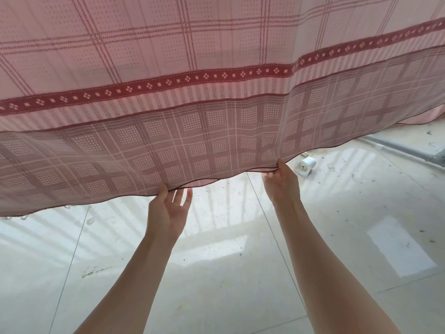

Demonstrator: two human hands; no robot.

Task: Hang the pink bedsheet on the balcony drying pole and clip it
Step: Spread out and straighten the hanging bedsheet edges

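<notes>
The pink bedsheet [192,68], checked with a dark red patterned band, hangs across the whole upper half of the view in two overlapping layers. My left hand [168,213] reaches up to its lower hem, thumb in front of the cloth and fingers behind it, pinching the edge. A little to the right and higher, my right hand [281,182] pinches the same hem with its thumb on the front. The drying pole and any clips are out of sight.
Below the sheet lies a pale tiled floor [240,261] with dirt specks. A small white cylindrical object [306,166] lies on the floor just right of my right hand. A grey pipe [409,153] runs along the floor at the right.
</notes>
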